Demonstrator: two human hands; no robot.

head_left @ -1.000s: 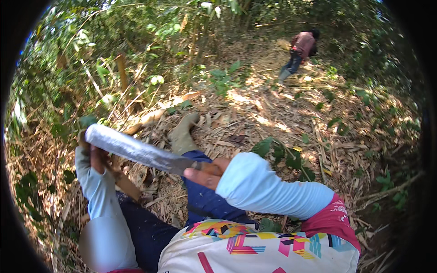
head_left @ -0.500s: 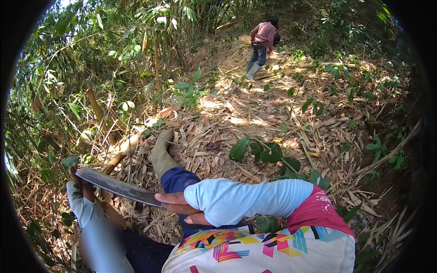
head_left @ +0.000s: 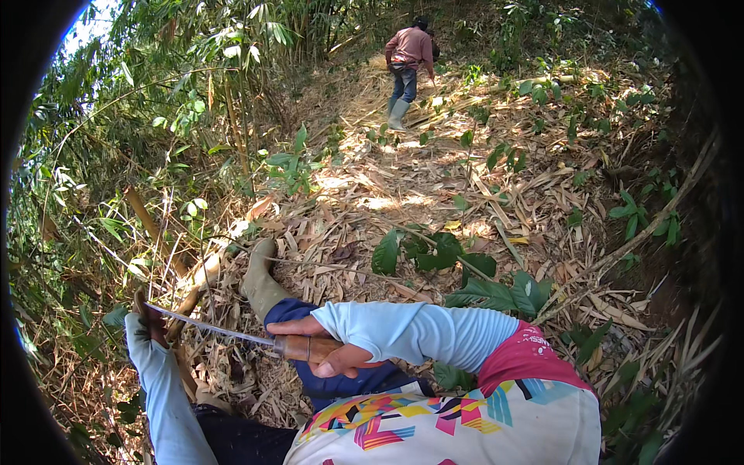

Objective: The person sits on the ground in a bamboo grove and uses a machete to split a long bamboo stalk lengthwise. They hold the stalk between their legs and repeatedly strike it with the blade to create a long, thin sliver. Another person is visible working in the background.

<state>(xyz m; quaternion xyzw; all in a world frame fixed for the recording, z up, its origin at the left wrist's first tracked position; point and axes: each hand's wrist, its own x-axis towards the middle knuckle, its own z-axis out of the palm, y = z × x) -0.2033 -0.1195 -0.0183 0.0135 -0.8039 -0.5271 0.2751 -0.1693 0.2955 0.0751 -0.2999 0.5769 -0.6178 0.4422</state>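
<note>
A machete [head_left: 213, 324] with a wooden handle [head_left: 306, 348] lies across in front of my lap. My right hand [head_left: 345, 360] is closed round that handle, its index finger stretched along the top. The blade is turned nearly edge-on and points left, its tip close to my left hand [head_left: 157, 329]. The fingers of my left hand are raised by the tip, small and partly hidden, so whether they grip anything does not show clearly. Behind that hand, a brown bamboo stem [head_left: 190, 301] slants down through the litter.
My booted leg [head_left: 263, 280] stretches forward on dry bamboo leaves [head_left: 349, 232]. Leafy green sprigs [head_left: 442, 252] stand ahead. Dense bamboo [head_left: 116, 178] grows at left, and a thin branch [head_left: 635, 248] crosses the right. Farther up the slope a person in boots [head_left: 407, 66] stands turned away.
The machete has rolled from showing its flat side to nearly edge-on, and its handle now shows in my right hand. My left hand sits slightly lower and farther right in view.
</note>
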